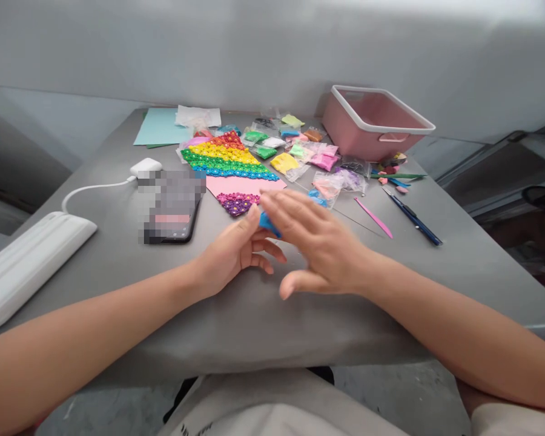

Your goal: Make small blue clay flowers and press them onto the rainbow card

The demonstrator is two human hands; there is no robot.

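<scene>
A small piece of blue clay (pixel 269 224) lies between my two hands over the grey table (pixel 118 266). My left hand (pixel 234 248) sits under it, fingers curled, thumb against the clay. Flat on top lies my right hand (pixel 315 242), its fingers stretched out and pressed on the clay, slightly blurred. Just behind them is a pink card (pixel 236 184) covered with rows of small clay flowers in rainbow colours (pixel 224 156) and a purple patch (pixel 237 203).
A phone (pixel 172 209) and a white charger case (pixel 146 167) lie at the left, with a long white device (pixel 27 260) nearer the edge. Several bags of coloured clay (pixel 300 154), a pink tool (pixel 373 217), a blue pen (pixel 413 218) and a pink bin (pixel 375 124) sit right.
</scene>
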